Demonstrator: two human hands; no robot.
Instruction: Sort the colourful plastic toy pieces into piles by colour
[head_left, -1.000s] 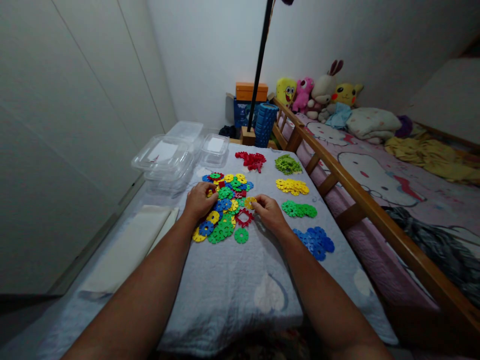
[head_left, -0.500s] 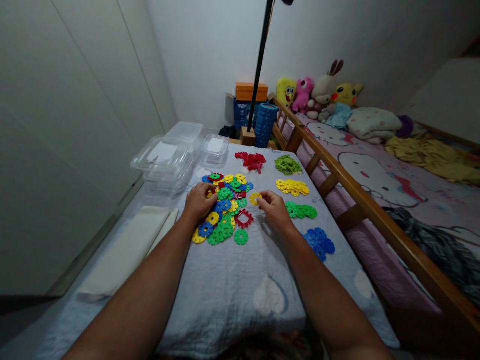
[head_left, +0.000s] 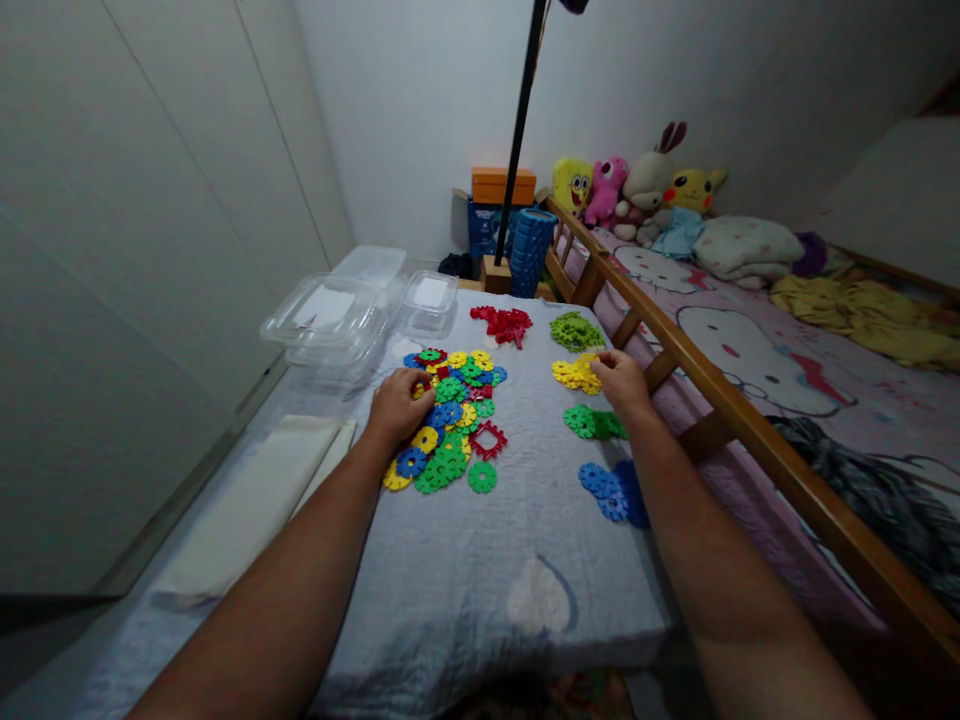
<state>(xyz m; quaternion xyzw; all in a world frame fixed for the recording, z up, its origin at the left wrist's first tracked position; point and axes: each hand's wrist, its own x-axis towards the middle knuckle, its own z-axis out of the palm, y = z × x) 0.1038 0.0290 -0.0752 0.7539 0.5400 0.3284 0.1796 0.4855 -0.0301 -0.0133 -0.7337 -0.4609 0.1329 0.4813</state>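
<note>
A mixed heap of notched plastic snowflake discs (head_left: 442,464) in blue, green, yellow and red lies mid-table. My left hand (head_left: 401,405) rests at the heap's left edge, fingers curled inward; what lies under the fingertips is hidden. On the right, my right hand (head_left: 621,380) is over the yellow disc pile (head_left: 571,374), thumb and fingers pinched on a yellow snowflake disc (head_left: 591,362) that overlaps the pile. Nearer to me are a green disc pile (head_left: 581,421) and a blue disc pile (head_left: 606,488), partly covered by my right forearm.
Red pieces (head_left: 502,325) and light-green pieces (head_left: 576,331) form piles at the back. Clear plastic boxes (head_left: 322,315) stand back left, with a folded pale cloth (head_left: 251,500) in front. A wooden bed rail (head_left: 675,350) runs along the right side. A black pole (head_left: 517,140) rises behind.
My right hand has moved right from beside the mixed heap to the yellow pile, carrying a yellow snowflake disc. My left hand has stayed at the heap.
</note>
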